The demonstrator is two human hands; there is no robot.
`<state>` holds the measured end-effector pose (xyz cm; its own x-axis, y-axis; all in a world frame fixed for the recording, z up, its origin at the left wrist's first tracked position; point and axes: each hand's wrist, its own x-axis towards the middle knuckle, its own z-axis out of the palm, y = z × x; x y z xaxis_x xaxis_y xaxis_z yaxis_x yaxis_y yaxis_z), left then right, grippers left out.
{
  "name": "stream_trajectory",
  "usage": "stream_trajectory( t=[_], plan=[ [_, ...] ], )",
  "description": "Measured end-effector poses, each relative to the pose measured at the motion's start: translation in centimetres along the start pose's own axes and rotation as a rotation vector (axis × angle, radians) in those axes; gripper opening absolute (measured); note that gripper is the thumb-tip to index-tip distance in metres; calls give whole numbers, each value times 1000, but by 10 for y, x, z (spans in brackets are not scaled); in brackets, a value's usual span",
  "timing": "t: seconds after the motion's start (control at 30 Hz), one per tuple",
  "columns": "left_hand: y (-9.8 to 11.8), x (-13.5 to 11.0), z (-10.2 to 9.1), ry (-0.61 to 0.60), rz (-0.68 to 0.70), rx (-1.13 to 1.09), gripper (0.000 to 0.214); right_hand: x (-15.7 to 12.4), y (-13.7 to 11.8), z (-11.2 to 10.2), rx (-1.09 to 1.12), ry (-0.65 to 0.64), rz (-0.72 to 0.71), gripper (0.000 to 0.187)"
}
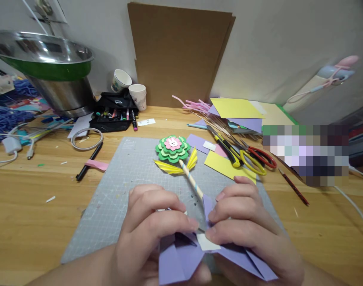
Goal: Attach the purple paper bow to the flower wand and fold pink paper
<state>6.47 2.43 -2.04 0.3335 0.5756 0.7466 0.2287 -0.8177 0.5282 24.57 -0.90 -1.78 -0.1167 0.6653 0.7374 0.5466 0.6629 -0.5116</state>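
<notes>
Both hands work low in the middle of the view over a grey cutting mat point(118, 190). My left hand point(148, 230) and my right hand point(244, 226) pinch a folded piece of lilac paper point(181, 262) between fingertips and thumbs; a small white patch shows at the fold. Just beyond the hands lies a paper flower point(173, 147) with green layers, a pink centre, yellow leaves and a striped straw stem point(192, 180) that runs toward my fingers.
Scissors with yellow and red handles point(253, 159), a yellow paper piece point(226, 167) and stacked coloured sheets point(238, 113) lie right of the mat. A black pen point(89, 161), marker case point(114, 113), paper cups point(138, 95), a steel pot point(50, 67) and cables sit left. Cardboard point(178, 51) leans behind.
</notes>
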Motion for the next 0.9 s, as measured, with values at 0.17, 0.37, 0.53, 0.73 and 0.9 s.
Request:
stream_trajectory(
  t=[0.17, 0.37, 0.53, 0.73, 0.9],
  plan=[
    [-11, -5, -3, 152, -316, -410, 41, 0, 2, -4, -79, 107, -46, 16],
    [-27, 10, -8, 249, -793, -948, 28, 0, 8, -7, -86, 39, -131, 12],
    [-33, 22, -13, 295, -912, -1007, 22, 2, 10, -6, -108, 2, -190, 11],
    [-36, 18, -31, 422, -932, -803, 19, 1, 9, -4, -90, -4, -193, 13],
    [-31, -1, -54, 481, -966, -602, 28, 0, 9, -5, -63, -13, -173, 16]
  ],
)
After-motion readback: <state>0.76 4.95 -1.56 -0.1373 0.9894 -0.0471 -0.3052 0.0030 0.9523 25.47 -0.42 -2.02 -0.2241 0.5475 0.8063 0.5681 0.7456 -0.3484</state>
